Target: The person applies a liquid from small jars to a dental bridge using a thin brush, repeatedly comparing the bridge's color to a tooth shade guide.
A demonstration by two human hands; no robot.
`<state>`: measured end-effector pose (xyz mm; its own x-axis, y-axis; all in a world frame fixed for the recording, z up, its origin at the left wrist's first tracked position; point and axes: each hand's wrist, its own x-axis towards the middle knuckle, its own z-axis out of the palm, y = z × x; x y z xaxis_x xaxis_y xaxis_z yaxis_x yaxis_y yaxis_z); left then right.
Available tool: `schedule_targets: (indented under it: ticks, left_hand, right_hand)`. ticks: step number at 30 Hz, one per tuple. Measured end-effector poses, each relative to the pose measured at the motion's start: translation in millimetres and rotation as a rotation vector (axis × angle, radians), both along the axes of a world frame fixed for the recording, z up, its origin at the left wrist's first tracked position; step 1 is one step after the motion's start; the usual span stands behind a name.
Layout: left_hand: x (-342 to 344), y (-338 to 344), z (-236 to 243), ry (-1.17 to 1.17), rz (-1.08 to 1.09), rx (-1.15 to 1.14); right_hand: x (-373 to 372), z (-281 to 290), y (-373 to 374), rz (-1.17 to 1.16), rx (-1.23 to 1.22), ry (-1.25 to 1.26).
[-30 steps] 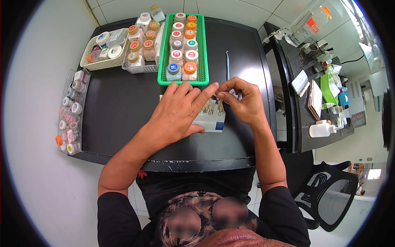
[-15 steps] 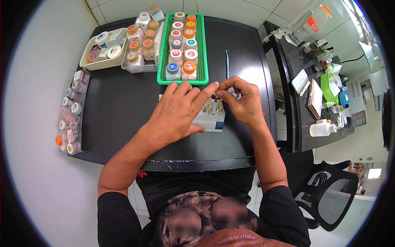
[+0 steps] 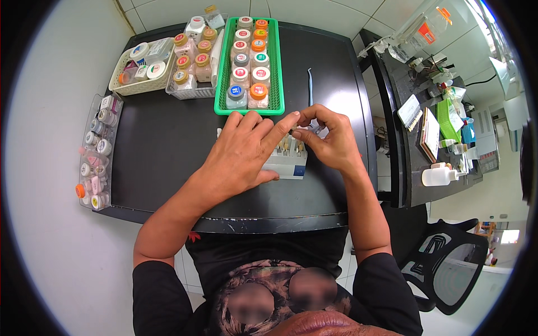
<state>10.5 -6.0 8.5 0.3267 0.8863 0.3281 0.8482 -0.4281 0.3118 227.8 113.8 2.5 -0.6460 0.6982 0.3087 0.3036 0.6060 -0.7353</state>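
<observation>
A whitish-grey tooth shade guide (image 3: 284, 169) with a dark blue corner lies on the black table, its row of small tooth-coloured tabs (image 3: 287, 147) partly showing. Across its left part rests my left hand (image 3: 242, 147), fingers stretched out and thumb apart, hiding much of it. At the guide's upper right, my right hand (image 3: 329, 134) pinches thumb and forefinger together next to my left index fingertip. A small dark bit shows at the pinch, too small to name.
A green basket (image 3: 280, 84) of capped jars stands just beyond my hands, with a blue slim tool (image 3: 310, 87) to its right. More jars fill a clear basket (image 3: 193, 92), a cream basket (image 3: 140, 88) and a clear tray (image 3: 84, 204) at left. A side counter (image 3: 414, 190) stands right.
My right thumb and fingers have shifted slightly at the guide's upper edge, and a small dark bit now shows by the thumb tip. My left hand stays nearly still.
</observation>
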Motion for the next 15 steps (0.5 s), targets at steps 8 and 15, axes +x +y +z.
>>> schedule_targets:
  ticks: [8, 15]
  left_hand:
    - [-0.5, 0.2, -1.4, -0.005, -0.001, 0.002]
    - [-0.4, 0.5, -0.1, -0.002, 0.007, -0.021]
  right_hand:
    - [-0.5, 3.6, -3.7, 0.078, 0.022, -0.060]
    - [-2.0, 5.8, -8.1, 0.040, 0.067, -0.082]
